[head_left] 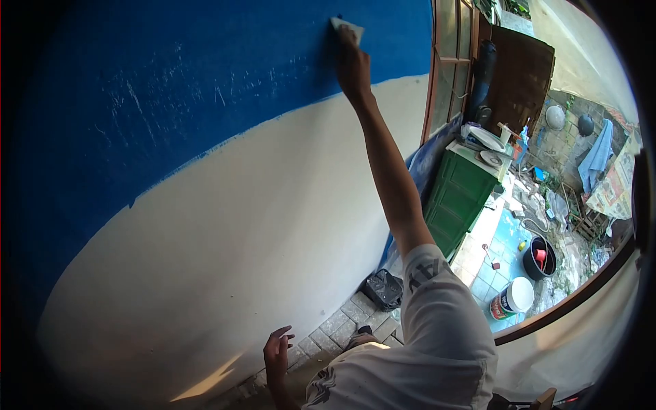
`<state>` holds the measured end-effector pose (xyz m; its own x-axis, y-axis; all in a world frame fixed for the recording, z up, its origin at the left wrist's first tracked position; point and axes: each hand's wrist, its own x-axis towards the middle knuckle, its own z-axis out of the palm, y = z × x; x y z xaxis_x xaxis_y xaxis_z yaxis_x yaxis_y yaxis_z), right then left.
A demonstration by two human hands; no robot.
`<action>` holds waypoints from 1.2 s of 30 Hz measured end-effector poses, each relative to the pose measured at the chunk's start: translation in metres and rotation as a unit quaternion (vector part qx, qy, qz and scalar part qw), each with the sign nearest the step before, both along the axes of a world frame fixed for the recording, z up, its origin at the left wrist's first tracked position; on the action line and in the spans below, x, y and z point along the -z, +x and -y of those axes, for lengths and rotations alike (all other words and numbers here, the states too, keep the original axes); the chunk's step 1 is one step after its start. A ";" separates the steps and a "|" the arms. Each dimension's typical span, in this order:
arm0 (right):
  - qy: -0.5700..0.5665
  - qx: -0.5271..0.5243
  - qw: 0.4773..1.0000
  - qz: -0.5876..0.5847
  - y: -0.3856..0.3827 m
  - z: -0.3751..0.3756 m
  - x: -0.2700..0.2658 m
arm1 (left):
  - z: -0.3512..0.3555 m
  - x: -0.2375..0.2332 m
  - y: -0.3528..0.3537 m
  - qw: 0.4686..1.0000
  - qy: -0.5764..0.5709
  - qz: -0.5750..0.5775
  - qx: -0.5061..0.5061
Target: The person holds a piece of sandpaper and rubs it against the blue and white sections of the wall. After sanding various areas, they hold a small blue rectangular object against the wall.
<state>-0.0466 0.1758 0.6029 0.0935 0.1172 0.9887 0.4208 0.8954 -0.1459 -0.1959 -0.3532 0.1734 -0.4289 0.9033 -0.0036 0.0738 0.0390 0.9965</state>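
Observation:
My right hand (352, 61) reaches up with the arm stretched out. It is closed on a pale flat piece, perhaps folded paper or cloth (357, 31), pressed to the blue-painted upper part of the wall (225, 41). To the left of that hand, whitish scratch marks (137, 96) run across the blue paint. Below an uneven edge the wall is off-white (225, 225). Low down, my left hand (277, 343) hangs in front of this white part, holding nothing, with its fingers loosely bent and apart.
A window frame (443, 75) borders the wall on the right. Beyond it stands a green cabinet (458, 195) with dishes on top. A black basin (540, 260) and a white paint bucket (512, 299) stand on blue tiles. A black plastic bag (384, 290) lies on the paving (335, 326).

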 end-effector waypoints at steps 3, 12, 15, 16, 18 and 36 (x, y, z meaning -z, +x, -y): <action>0.045 0.007 0.999 -0.009 -0.004 0.001 -0.010 | -0.008 0.002 -0.001 1.000 -0.004 0.011 -0.002; 0.039 -0.053 0.997 -0.029 -0.009 0.005 -0.005 | 0.008 0.005 -0.006 1.000 -0.003 -0.005 -0.015; 0.074 0.037 0.995 -0.053 -0.024 -0.005 0.002 | 0.012 0.004 -0.006 1.000 -0.003 -0.003 -0.025; 0.158 0.106 0.981 -0.045 -0.029 0.007 0.000 | 0.012 0.004 -0.009 0.999 -0.014 -0.002 -0.034; 0.241 0.117 0.963 -0.016 -0.025 0.011 -0.003 | 0.010 0.014 -0.016 0.999 -0.009 0.016 -0.037; 0.066 -0.077 0.995 -0.022 -0.059 0.076 0.015 | -0.013 0.000 0.010 0.998 0.018 0.010 0.054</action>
